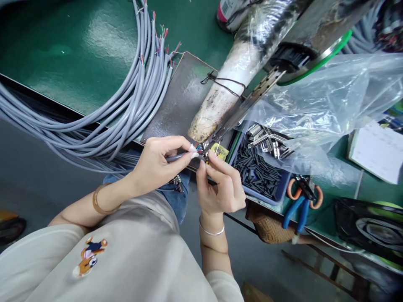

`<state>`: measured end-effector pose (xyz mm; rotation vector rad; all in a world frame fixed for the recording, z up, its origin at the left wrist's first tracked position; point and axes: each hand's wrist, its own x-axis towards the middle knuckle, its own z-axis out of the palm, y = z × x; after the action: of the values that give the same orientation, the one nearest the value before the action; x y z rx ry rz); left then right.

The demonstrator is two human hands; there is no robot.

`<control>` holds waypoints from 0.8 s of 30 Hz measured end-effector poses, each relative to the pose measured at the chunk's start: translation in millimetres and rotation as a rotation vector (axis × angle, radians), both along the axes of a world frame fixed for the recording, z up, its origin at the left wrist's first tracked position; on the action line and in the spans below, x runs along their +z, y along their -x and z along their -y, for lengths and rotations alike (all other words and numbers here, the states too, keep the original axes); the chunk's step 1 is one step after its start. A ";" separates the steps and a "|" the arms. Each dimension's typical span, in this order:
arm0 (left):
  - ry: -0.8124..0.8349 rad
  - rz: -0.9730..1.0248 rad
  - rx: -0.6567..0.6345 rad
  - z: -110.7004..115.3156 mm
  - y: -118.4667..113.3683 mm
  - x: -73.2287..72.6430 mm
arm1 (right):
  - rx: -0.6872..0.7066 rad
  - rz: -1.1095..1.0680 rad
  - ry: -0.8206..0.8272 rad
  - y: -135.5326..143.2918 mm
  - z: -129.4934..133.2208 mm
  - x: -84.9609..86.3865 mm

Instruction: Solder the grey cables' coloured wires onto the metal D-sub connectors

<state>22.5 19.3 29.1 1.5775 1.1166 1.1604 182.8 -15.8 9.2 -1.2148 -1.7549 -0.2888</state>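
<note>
At the near edge of the glossy green bench [72, 63], the left hand [159, 161] pinches a slim, round, grey-jacketed cable [176, 158] just short of its end.
The right hand [222, 186] has its thumb and fingertips bent in at that same end, though what they grip is too small to tell. The fine multicoloured wires [199, 147] there could splay or bend if the pinch slips on the smooth jacket; a snag in the thick, springy bundle of grey cables [126, 117] could tug it askew. The long, perforated metal rod [248, 105] slants down close by and, if hot, could scorch skin or insulation. Rightward, matte black short tubes [256, 172] fill a blue plastic tray [285, 188] beneath shiny, ridged metal connectors [267, 140] and crinkled clear plastic film [330, 92].
</note>
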 end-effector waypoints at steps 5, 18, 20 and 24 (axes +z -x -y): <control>0.010 -0.005 -0.009 1.9 0.7 0.1 | 0.005 0.025 -0.009 -1.4 1.9 -0.3; 0.074 -0.045 -0.018 4.8 0.1 -3.0 | 0.009 0.040 0.020 -4.6 3.6 -3.7; 0.094 -0.045 -0.026 5.8 -0.1 -3.6 | 0.014 0.043 0.025 -5.7 4.9 -4.2; 0.164 -0.021 -0.064 9.2 -0.9 -4.7 | 0.038 0.033 0.030 -8.8 9.1 -5.1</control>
<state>23.4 10.1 24.3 1.4914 1.1369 0.9865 191.7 -25.0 4.1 -1.2031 -1.8150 -0.2623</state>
